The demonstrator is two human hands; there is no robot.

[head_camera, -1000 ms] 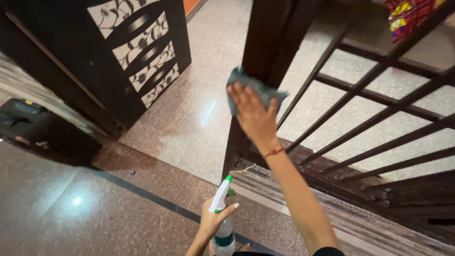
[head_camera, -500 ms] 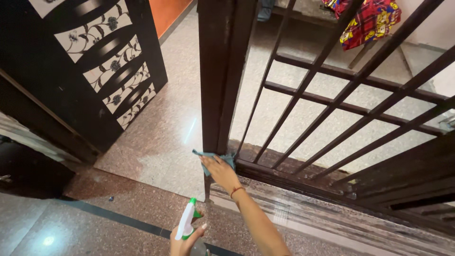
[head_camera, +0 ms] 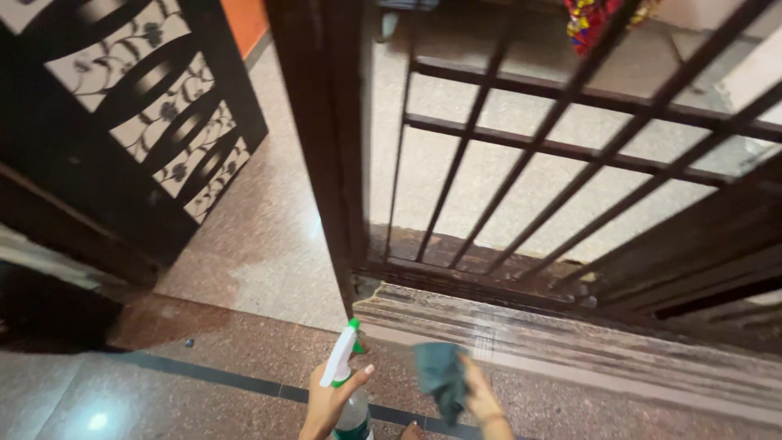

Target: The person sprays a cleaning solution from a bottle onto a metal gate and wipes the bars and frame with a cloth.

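Down at the bottom edge of the view, both hands sit close together above the polished speckled stone floor (head_camera: 244, 244). Right hand (head_camera: 482, 401) has come off the gate: half a second ago it pressed the cloth against the foot of the dark post, a second ago higher up on that post; now it is pulled back toward the body, grip closed around the bunched teal cloth (head_camera: 441, 376), which hangs limp and soft, clear of the metal. Reads as the wiping stroke on the post being done, hand withdrawn. Left hand (head_camera: 327, 404) keeps its grip wrapped on the spray bottle (head_camera: 349, 389), white trigger head with green nozzle tip, clear plastic body with green band, nozzle pointing up toward the post base, same hold as before. Gate (head_camera: 489, 155) is dark brown metal, thick square post (head_camera: 322, 138), thin straight bars crossing on diagonals, bottom rail looks scuffed and dusty. Threshold (head_camera: 570, 338) below it is ribbed, grey-brown, worn streaks. Left side: black door panel (head_camera: 138, 114) with white floral cutout pattern. Red patterned fabric (head_camera: 595, 20) shows top right behind the bars.
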